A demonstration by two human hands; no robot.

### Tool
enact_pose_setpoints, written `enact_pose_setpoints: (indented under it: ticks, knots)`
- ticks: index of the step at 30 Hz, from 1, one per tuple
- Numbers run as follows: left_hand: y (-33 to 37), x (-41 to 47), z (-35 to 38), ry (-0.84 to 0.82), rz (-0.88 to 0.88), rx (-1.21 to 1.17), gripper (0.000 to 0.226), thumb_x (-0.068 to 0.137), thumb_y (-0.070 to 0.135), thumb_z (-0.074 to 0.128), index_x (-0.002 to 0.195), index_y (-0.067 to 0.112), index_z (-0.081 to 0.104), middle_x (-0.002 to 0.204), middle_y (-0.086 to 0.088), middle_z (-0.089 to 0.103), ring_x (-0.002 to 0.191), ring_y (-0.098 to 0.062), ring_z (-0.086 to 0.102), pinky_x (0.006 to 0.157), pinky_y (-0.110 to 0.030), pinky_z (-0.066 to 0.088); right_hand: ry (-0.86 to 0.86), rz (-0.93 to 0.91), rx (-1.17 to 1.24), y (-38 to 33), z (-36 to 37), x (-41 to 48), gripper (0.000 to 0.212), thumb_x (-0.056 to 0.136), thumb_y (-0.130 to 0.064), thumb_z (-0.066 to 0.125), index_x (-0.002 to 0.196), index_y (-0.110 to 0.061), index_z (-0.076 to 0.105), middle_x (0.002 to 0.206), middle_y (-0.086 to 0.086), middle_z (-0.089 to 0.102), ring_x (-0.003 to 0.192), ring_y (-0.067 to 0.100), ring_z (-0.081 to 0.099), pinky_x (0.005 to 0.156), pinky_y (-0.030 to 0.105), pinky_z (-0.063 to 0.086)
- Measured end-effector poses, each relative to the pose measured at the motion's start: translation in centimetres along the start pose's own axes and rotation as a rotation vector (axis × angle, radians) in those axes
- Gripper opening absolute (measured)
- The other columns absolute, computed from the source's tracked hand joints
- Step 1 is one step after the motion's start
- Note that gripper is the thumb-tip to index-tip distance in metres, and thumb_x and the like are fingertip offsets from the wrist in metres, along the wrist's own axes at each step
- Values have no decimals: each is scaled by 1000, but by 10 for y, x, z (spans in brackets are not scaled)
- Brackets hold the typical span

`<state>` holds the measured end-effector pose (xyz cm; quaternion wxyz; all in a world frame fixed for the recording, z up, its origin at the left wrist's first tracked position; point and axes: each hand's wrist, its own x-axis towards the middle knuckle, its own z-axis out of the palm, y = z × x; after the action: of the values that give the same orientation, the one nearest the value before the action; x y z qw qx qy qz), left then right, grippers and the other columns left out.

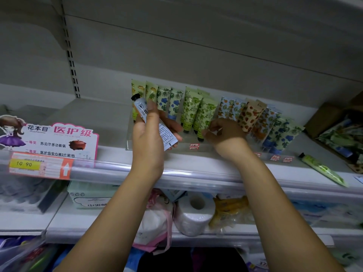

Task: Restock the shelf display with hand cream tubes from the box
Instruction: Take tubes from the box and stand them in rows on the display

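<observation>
At the shelf [102, 116] the left hand [147, 138] has its fingers clamped round a hand cream tube [141, 108], cap-up before the display row [172, 103], while the right hand [225, 136] curls its fingers against the green tubes [206, 112] there, grip impossible to tell

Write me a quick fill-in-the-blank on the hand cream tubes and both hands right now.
The left hand grips a white barcode-printed tube whose cap is ____.
The right hand is at the upright ____ leaf-print tubes in the clear plastic display rack.
One loose pale green tube lies flat on the white shelf, to the ____ of the rack.
Missing: black; green; right.
</observation>
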<state>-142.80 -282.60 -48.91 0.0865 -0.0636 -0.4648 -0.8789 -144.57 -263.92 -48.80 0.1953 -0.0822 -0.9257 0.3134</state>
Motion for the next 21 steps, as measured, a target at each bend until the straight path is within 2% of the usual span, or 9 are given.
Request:
enact_pose_setpoints:
  ticks: [5, 9, 12, 14, 15, 16, 18, 20, 21]
  knots:
    - [0, -2, 1, 32, 17, 13, 36, 108, 49, 31, 101, 19, 49, 66, -8, 65, 48, -19, 61, 43, -23, 46, -47, 28, -46, -1, -3, 1, 22, 91, -29, 72, 103, -10, 68, 97, -1, 61, 91, 14, 54, 64, 17, 30]
    - [1, -2, 0, 17, 22, 47, 26, 109, 46, 32, 102, 24, 44, 67, -6, 66, 45, -21, 61, 43, -24, 48, -66, 41, -71, -3, -6, 1, 29, 87, -27, 76, 110, -10, 71, 110, 4, 67, 98, 15, 57, 76, 19, 37]
    - [2, -3, 1, 20, 24, -4, 24, 109, 41, 38, 99, 22, 46, 70, -6, 66, 51, -21, 62, 47, -27, 49, -97, 86, -3, -6, -14, -3, 38, 85, -29, 78, 115, -7, 70, 120, 9, 68, 108, 23, 61, 86, 27, 48]
    - [3, -3, 0, 40, 43, -20, 23, 108, 38, 44, 94, 21, 49, 72, -2, 67, 58, -18, 64, 52, -29, 51, -61, 102, 49, -9, -21, -8, 35, 86, -29, 77, 112, -6, 71, 118, 10, 68, 111, 26, 62, 96, 35, 51]
    - [3, -2, 0, 49, 50, -12, 22, 107, 37, 47, 92, 22, 51, 72, 2, 67, 61, -16, 65, 55, -30, 52, -15, 91, 80, -11, -26, -13, 30, 87, -27, 76, 109, -7, 71, 114, 10, 69, 109, 27, 63, 96, 35, 52]
    - [3, -2, 0, 54, 60, 10, 21, 106, 35, 50, 90, 22, 52, 71, 6, 67, 63, -13, 65, 58, -31, 53, 37, 70, 131, -15, -31, -20, 25, 89, -24, 73, 108, -8, 71, 110, 8, 70, 106, 25, 64, 93, 33, 53]
    - [2, -3, 0, 48, 104, 66, 18, 105, 30, 54, 89, 23, 54, 71, 10, 66, 65, -10, 64, 64, -32, 52, 82, -3, 256, -23, -41, -42, 13, 92, -17, 68, 104, -16, 73, 104, -3, 71, 98, 11, 64, 81, 18, 51]
    - [3, -6, 2, 19, 168, 110, 15, 105, 26, 55, 91, 22, 55, 73, 10, 66, 68, -9, 63, 65, -31, 53, -6, -64, 310, -33, -45, -66, 8, 95, -24, 65, 100, -27, 71, 97, -14, 69, 88, -4, 62, 73, 9, 46]
    - [4, -7, 2, -1, 200, 122, 12, 105, 25, 55, 94, 20, 56, 77, 8, 68, 70, -9, 65, 66, -29, 54, -60, -78, 336, -36, -42, -76, 7, 95, -30, 65, 100, -28, 70, 95, -14, 69, 86, -4, 63, 73, 9, 48]
